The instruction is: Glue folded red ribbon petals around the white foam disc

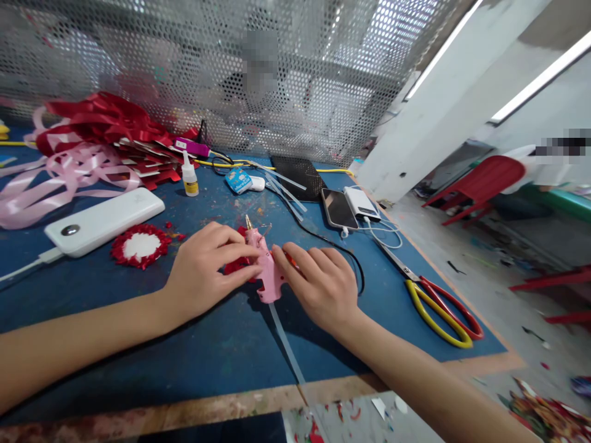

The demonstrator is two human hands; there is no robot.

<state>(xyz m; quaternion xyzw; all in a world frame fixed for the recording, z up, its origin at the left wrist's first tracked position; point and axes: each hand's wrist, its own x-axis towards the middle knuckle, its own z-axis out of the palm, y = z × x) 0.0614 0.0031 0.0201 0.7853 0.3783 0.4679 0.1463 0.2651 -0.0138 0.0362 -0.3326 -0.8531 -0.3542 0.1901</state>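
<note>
- Pink glue gun [269, 271] is mid-view over the desk [184, 357], your right hand [323, 280] closed on it at three o'clock.
- Your left hand [203, 267] touches it from nine; whether it grips, I can't tell.
- Slipping fingers could burn on the nozzle [249, 222] at twelve, if hot.
- Its glue stick [284, 338] overhangs at five; a snag could jerk your aim.
- It looks glossy pink, brassy-tipped.

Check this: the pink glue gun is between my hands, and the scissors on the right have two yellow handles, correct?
Not quite: the head view shows the scissors on the right with one yellow handle and one red handle. The pink glue gun is between your left hand and right hand.
</note>
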